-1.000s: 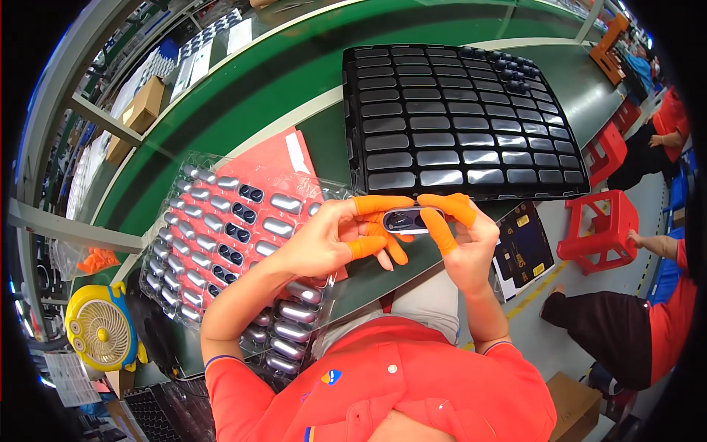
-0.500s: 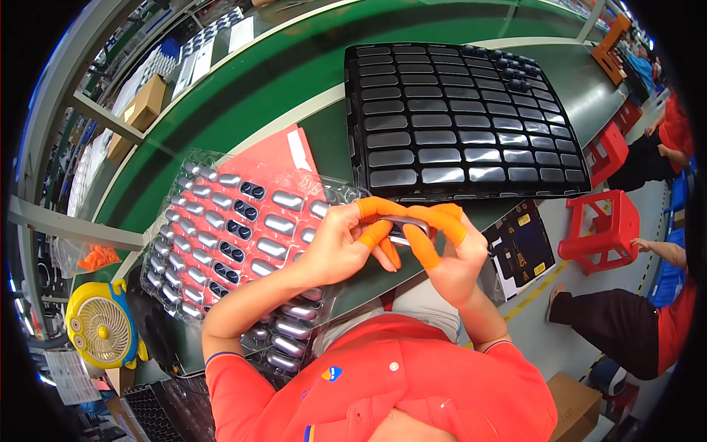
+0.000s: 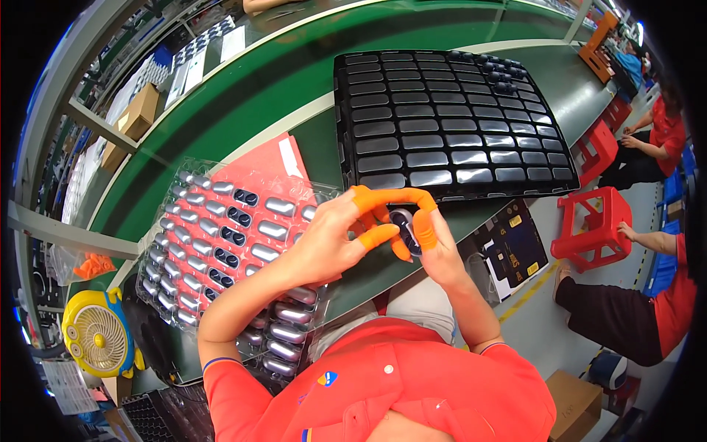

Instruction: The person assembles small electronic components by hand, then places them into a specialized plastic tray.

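Both my hands hold one small dark oval part with a silvery rim (image 3: 403, 221) over the green bench's near edge. My left hand (image 3: 331, 239) and my right hand (image 3: 434, 247) wear orange fingertip covers and pinch the part between them. To the left lies a clear blister tray (image 3: 221, 250) with several silvery and dark oval parts, on a red sheet (image 3: 269, 158). Just beyond my hands sits a large black tray (image 3: 449, 121) with rows of oval pockets.
The green bench (image 3: 294, 88) curves away, with cardboard boxes (image 3: 136, 110) on shelving at the left. A yellow fan (image 3: 96, 335) stands at the lower left. Red stools (image 3: 596, 228) and seated people in red (image 3: 648, 309) are at the right.
The part has turned from lying flat between my fingers to standing nearly on end. My hands have drawn closer together and slightly nearer the black tray.
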{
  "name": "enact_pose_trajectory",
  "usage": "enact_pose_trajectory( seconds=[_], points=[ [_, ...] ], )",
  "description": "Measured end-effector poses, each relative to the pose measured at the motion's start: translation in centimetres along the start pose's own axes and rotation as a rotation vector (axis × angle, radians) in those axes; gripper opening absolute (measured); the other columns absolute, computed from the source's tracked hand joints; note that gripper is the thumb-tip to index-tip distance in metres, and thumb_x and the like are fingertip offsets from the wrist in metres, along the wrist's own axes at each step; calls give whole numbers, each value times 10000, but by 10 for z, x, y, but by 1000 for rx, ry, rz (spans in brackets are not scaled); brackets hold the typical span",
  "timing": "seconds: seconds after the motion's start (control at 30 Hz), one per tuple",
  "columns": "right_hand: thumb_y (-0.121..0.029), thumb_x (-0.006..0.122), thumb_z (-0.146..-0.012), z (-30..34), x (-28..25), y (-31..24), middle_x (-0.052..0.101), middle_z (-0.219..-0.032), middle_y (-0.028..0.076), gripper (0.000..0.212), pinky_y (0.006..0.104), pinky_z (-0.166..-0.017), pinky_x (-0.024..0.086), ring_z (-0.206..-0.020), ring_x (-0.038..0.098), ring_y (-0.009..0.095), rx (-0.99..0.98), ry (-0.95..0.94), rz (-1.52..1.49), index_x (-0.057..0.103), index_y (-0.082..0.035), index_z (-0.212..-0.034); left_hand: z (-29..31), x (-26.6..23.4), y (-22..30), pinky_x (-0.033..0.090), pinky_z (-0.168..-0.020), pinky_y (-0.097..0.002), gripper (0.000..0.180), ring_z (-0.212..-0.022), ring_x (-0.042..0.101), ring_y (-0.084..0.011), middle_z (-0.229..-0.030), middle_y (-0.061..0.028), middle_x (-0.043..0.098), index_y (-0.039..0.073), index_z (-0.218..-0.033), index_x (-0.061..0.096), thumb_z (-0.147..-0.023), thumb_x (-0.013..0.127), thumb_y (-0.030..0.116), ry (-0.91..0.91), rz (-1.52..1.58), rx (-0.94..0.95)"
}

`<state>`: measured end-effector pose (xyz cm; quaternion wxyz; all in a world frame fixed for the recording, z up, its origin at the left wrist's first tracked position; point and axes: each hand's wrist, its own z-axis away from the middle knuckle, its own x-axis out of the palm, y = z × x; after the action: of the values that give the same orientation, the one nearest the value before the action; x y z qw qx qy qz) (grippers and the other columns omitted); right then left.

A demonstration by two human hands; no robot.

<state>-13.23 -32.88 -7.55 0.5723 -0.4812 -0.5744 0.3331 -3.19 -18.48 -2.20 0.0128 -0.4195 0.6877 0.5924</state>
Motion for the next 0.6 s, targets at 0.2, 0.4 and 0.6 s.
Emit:
enact_pose_trajectory(
  seconds=[0.2, 0.4, 0.6],
  points=[
    [-402, 448, -933, 3, -1, -6, 541, -640, 27, 406, 220, -422, 335, -462, 435, 69, 51, 49, 168, 516, -28, -1076, 8, 2, -4, 513, -577, -251, 269, -643, 624, -148, -807, -68, 575, -5, -1072, 576, -805, 616, 0, -95, 159, -102],
    [-337, 447, -949, 3, 4, -6, 489, -544, 18, 402, 235, -406, 325, -450, 451, 77, -141, 140, 583, 594, 13, -816, 14, 5, -5, 493, -520, -300, 229, -610, 618, -240, -792, -130, 562, -35, -1009, 559, -782, 588, -52, -81, -101, 140],
    [-235, 482, -905, 4, 1, -11, 527, -588, 71, 293, 264, -430, 356, -493, 502, 100, 30, 26, 455, 567, 45, -890, 16, 13, 3, 479, -491, -318, 235, -540, 593, -270, -781, -148, 554, -28, -1000, 549, -770, 589, -54, -114, 2, -62]
  ],
)
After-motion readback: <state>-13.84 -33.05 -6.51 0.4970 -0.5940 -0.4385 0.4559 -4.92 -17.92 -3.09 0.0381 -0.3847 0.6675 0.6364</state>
